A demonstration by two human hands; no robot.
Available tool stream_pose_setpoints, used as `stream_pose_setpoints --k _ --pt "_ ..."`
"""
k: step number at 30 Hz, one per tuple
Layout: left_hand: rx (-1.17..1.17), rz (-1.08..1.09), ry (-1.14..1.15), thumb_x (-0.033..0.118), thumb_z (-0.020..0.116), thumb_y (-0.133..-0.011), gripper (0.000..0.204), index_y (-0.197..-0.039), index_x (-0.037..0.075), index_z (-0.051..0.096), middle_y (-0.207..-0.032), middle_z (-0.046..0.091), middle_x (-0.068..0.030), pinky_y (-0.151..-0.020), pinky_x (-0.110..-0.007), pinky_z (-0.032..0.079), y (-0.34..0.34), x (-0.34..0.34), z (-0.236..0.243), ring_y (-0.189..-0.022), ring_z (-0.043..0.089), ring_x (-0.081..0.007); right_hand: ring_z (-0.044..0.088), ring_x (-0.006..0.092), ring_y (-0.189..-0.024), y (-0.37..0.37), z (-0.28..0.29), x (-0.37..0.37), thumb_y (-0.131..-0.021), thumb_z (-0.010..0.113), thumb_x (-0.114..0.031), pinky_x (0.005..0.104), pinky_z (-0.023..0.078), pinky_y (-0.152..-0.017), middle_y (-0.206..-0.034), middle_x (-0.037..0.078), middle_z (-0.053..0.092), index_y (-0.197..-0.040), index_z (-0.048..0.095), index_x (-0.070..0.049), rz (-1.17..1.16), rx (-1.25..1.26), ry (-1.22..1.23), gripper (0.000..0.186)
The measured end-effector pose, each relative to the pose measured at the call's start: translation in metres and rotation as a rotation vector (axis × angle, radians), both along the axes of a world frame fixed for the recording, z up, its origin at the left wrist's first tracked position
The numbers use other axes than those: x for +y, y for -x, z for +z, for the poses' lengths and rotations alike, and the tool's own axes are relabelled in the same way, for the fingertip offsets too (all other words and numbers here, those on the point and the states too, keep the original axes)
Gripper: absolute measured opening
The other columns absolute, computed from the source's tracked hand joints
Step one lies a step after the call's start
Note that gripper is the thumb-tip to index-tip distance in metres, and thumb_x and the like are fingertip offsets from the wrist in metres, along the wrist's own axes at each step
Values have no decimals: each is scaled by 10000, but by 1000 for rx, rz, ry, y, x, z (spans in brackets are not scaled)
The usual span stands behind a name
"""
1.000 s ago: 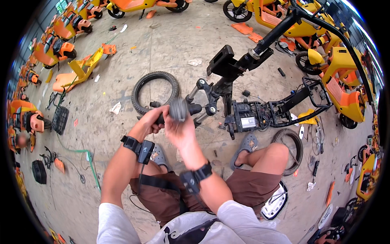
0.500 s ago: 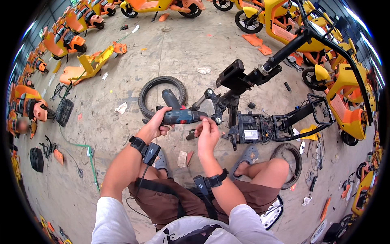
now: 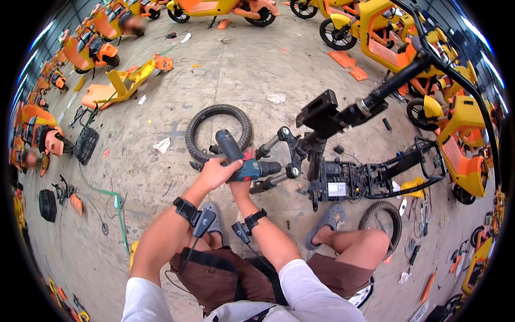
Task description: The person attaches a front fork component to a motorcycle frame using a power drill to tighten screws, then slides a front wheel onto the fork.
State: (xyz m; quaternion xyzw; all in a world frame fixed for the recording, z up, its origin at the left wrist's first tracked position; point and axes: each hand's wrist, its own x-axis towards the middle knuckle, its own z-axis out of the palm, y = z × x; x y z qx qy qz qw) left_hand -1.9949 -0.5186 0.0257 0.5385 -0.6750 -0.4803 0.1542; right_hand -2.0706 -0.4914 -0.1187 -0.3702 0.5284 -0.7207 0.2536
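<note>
A blue and black cordless drill (image 3: 244,169) is held in front of me, its dark chuck pointing right toward the fork clamp (image 3: 290,153) of a stripped scooter frame (image 3: 357,177). My left hand (image 3: 215,173) is closed on the rear of the drill. From below, my right hand (image 3: 240,188) wraps the drill body; most of its fingers are hidden behind the tool, with a bit of skin showing above it. The fork legs (image 3: 271,184) reach left beside the chuck. Behind the drill, a black tyre (image 3: 195,129) lies on the floor.
A second tyre (image 3: 397,214) lies by my right foot. Rows of yellow and orange scooters (image 3: 370,48) stand beyond. Loose yellow bodywork (image 3: 123,91), a black crate-like part (image 3: 86,142) and a green strap (image 3: 120,206) lie to the left.
My right hand has moved left from the chuck's tip to under the drill body, closing round it. The drill has tilted slightly, and the whole view has shifted a little.
</note>
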Motion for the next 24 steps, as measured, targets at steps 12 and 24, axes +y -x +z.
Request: stream_pose_setpoints --k 12,24 --pt "-130 -101 -107 459 774 -784 592 -1005 -77 654 -786 665 -118 -632 -313 513 -6 5 31 -667 635 -187 447 329 -1298 -18 22 -35 -775 818 -183 471 356 -1085 -1366 234 455 -1323 386 -61 -114 -158 334 709" --pt "-74 62 -290 533 715 -811 547 -880 -9 706 -603 607 -63 -426 -246 358 -90 -15 46 -457 500 -101 573 208 -1050 -79 47 -16 -754 778 -94 351 423 -980 -1099 112 600 -1287 478 -3 92 -114 -61 618"
